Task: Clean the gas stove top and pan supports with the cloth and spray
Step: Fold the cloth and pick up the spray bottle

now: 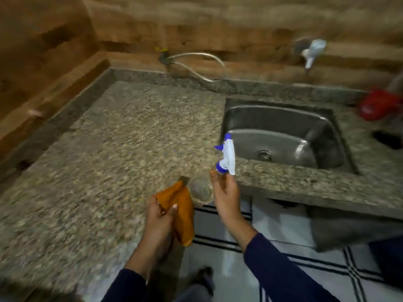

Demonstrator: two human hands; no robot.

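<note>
Left hand (161, 221) on cloth (184, 211); spray (227, 158) nozzle leftward

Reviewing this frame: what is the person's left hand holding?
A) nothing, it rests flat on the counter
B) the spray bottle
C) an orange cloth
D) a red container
C: the left hand grips the orange cloth above the counter's edge, while the right hand holds the spray bottle.
</note>
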